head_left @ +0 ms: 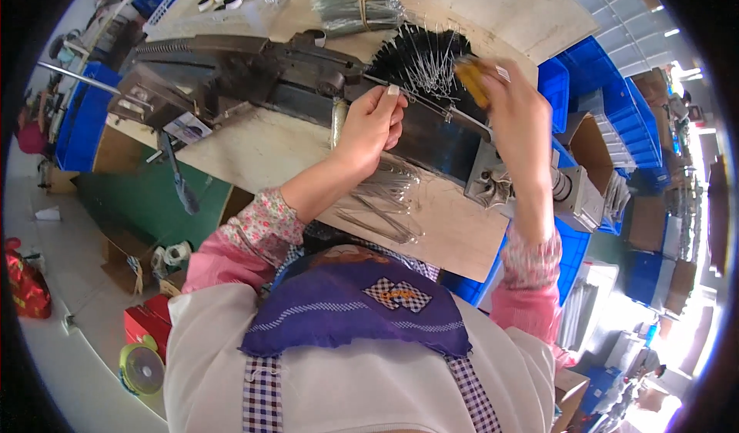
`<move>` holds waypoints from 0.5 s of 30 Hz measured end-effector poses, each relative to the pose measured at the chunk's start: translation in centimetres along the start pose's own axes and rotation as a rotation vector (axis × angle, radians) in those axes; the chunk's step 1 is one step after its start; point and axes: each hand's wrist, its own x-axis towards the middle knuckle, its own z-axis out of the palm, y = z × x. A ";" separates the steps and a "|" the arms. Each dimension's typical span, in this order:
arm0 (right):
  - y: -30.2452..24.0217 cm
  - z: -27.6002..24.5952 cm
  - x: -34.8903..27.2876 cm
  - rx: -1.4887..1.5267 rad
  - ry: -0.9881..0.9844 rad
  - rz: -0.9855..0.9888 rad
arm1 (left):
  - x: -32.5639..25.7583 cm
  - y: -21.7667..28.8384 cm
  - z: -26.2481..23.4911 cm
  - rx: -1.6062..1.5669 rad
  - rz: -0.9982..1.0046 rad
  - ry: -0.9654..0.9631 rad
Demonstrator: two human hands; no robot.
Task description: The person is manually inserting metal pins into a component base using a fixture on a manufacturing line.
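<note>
My left hand is closed, thumb up, at the near side of a long dark metal machine. Its fingertips pinch the end of a thin metal wire that runs rightward along the machine. My right hand is raised above the machine's right end, its fingers wrapped round a yellow-brown block-shaped piece; its kind is unclear. Between and beyond my hands lies a heap of black bristles with many loose thin wires on top. A metal chuck-like fitting sits below my right wrist.
A banded bundle of metal wires lies at the back beside a white basket of black-and-white round pieces. More wires rest on the wooden bench near me. Blue bins stand at right; a lever projects at left.
</note>
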 end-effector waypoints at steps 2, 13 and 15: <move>0.5 3.7 2.5 -0.016 -0.126 -0.115 | -0.1 0.1 -0.5 -0.054 -0.007 0.025; 0.9 5.1 3.5 0.636 -0.702 0.291 | -0.4 -0.8 -1.2 -0.017 0.042 0.038; 0.8 4.4 4.2 0.642 -0.761 0.375 | -0.7 -1.1 -1.1 -0.014 0.023 -0.024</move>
